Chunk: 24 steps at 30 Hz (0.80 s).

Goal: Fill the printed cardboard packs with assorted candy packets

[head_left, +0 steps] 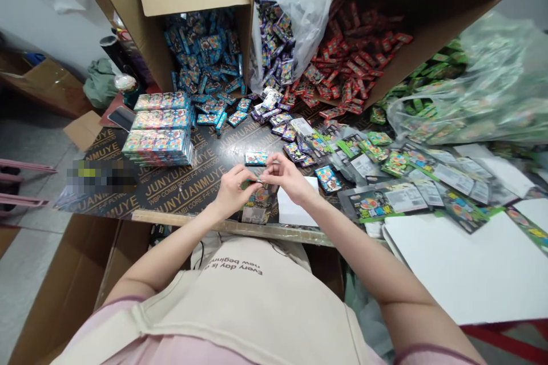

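My left hand [233, 188] and my right hand [287, 178] meet over the near edge of the black plywood table [180, 185]. Both pinch a small packet [258, 182] between their fingertips, too small to make out well. Under the hands lies a printed display card [257, 205] and a white sheet [293, 208]. A single blue packet [256, 158] lies just beyond my fingers. Another blue packet [327, 178] lies to the right of my right hand.
Stacked filled boxes [160, 128] stand at the left. Behind are a carton of blue packets [205, 51], a bag of purple ones [278, 40], a carton of red ones [355, 45] and a bag of green ones [466, 91]. Printed cards [402, 194] and white boards [466, 268] lie right.
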Tool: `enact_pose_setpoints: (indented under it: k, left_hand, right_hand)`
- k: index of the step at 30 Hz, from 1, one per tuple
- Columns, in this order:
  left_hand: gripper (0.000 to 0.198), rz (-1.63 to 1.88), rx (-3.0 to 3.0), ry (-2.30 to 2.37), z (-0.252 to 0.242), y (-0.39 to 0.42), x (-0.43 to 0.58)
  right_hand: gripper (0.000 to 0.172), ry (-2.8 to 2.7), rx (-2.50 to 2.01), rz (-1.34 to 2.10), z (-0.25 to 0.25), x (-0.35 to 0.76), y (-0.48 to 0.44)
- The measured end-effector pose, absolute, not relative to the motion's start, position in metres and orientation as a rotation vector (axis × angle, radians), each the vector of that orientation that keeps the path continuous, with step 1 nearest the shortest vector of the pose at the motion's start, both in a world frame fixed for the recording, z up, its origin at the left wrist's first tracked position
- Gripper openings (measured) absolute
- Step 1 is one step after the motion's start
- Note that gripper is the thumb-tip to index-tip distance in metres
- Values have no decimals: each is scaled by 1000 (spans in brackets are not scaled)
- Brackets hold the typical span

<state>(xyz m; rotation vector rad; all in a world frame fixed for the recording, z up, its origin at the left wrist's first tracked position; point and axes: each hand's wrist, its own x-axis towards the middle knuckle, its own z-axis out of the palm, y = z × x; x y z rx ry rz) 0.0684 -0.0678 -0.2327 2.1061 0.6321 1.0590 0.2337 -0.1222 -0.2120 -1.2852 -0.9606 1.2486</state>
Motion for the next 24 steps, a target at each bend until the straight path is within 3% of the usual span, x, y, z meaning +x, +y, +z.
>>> enact_pose_setpoints:
  k: [4, 6, 9, 12, 15, 21, 24]
  left_hand:
    - [35, 864, 1703, 707, -257, -80, 67]
    - [32, 774, 1631, 701, -265, -86, 59]
    - [20, 826, 1899, 723, -261, -84, 31]
    - [34, 837, 2350, 838, -254, -66, -13]
    - [43, 598, 2625, 1091, -268, -40, -58]
    - [52, 136, 2790, 1468, -307, -6, -108]
    - [47, 83, 2776, 1599, -305, -6, -105]
  right_hand:
    - [30, -773, -1256, 1178, -226, 225, -125]
    - [33, -723, -1275, 1162, -232, 226, -124]
    - [36, -688, -1357, 1023, -247, 241, -121]
    - [31, -850, -1517, 722, -268, 264, -116]
    - [26, -1204, -1739, 462, -291, 281, -107]
    - [59, -1767, -2116, 402, -298, 277, -84]
    - [61, -1837, -2259, 267, -286, 285, -77]
